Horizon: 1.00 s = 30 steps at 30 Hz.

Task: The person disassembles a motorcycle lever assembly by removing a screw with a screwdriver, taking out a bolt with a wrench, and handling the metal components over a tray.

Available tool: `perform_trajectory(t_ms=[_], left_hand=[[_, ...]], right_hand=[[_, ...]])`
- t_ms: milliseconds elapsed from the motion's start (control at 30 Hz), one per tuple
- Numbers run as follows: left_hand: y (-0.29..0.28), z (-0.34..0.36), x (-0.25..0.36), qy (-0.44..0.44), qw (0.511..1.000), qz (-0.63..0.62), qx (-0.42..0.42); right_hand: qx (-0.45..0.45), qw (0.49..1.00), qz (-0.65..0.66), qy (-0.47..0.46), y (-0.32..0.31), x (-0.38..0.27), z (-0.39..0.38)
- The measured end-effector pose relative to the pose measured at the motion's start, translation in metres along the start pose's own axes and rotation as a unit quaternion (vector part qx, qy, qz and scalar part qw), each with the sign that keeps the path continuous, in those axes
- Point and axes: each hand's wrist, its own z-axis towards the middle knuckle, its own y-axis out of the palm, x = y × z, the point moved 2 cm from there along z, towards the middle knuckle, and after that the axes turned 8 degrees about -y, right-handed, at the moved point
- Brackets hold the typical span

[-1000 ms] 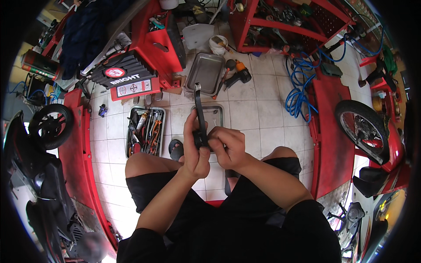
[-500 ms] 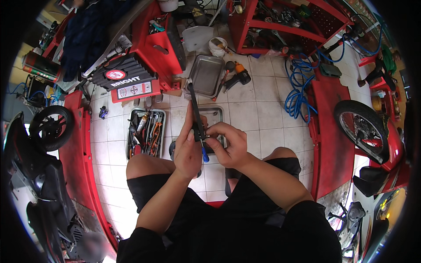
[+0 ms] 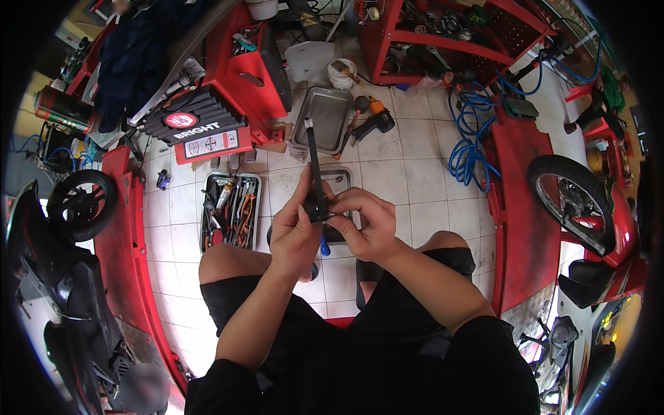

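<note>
A long, narrow black bar-shaped part (image 3: 313, 152) points away from me, its far end pale and its near end thicker. My left hand (image 3: 290, 232) is closed round the near end from the left, thumb against it. From the right, the fingers and thumb of my right hand (image 3: 370, 225) pinch at the same near end. Whatever small piece may lie between those fingertips is too small to make out. Just below the hands shows a blue handle (image 3: 325, 247). Behind them, a metal tray (image 3: 347, 177) is partly hidden.
Left of my hands is a tray (image 3: 260, 207) full of hand tools. Farther off are a larger metal tray (image 3: 304, 114), a power tool (image 3: 377, 121), a white bucket (image 3: 342, 84) and a red cabinet (image 3: 259, 90). Blue hose (image 3: 470, 155) lies coiled by the right red platform (image 3: 526, 228).
The bar's far end has swung slightly right and toward upright. Both hands have shifted a little with it, still on its near end.
</note>
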Motion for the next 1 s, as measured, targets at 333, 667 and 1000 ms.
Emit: perform_trajectory(t_ms=[333, 667, 1000], left_hand=[[-0.017, -0.002, -0.009, -0.047, 0.995, -0.077, -0.037], [-0.026, -0.008, -0.020, -0.082, 0.994, -0.068, -0.025], [-0.009, -0.005, -0.015, -0.102, 0.994, 0.038, 0.013]], right_hand=[[-0.003, 1.000, -0.014, -0.009, -0.004, -0.004, 0.005], [-0.051, 0.997, -0.061, -0.008, -0.010, -0.003, 0.005], [-0.050, 0.999, -0.019, 0.002, -0.016, -0.005, 0.007]])
